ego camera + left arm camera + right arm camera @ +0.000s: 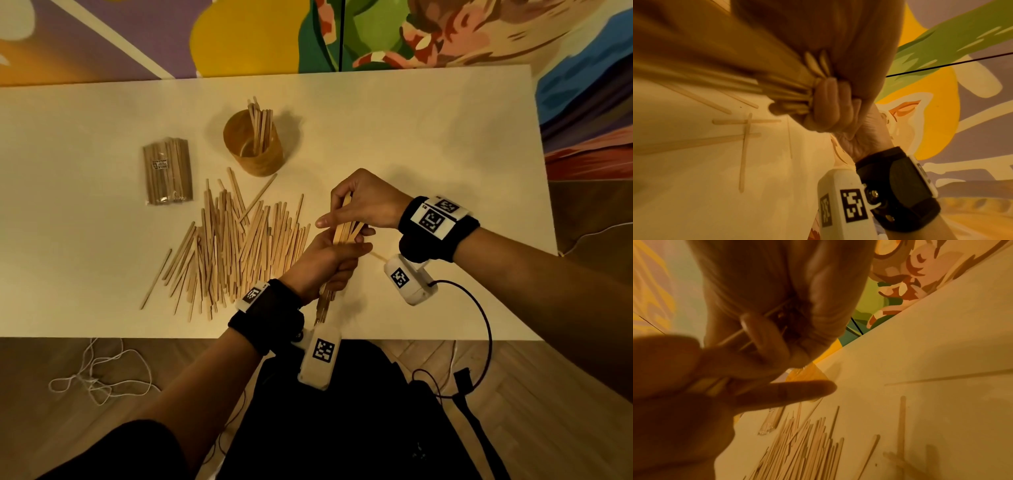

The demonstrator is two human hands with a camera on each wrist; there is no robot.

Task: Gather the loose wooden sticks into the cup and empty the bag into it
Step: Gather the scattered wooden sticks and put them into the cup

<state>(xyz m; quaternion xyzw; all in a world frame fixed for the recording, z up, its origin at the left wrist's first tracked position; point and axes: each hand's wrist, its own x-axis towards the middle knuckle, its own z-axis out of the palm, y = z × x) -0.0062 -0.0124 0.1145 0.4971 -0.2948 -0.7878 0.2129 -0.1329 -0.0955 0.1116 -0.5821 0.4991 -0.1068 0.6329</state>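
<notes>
Gripping a bundle of sticks (pixel 342 230) near the front edge of the counter (pixel 428 137), the left hand (pixel 322 265) has its fingers curled round the middle of the flat, pale wooden strips, whose lower ends poke out below the wrist. The right hand (pixel 363 202) pinches the bundle's upper end, its index finger stretched out straight. Just left of both hands lies the loose pile of sticks (pixel 233 246), thin with rounded tips, fanned out and overlapping. Behind the pile stands the round wooden cup (pixel 255 150), upright, with several sticks leaning inside it. Left of the cup lies the bag (pixel 168 171), clear plastic, packed with sticks and bearing a small label.
</notes>
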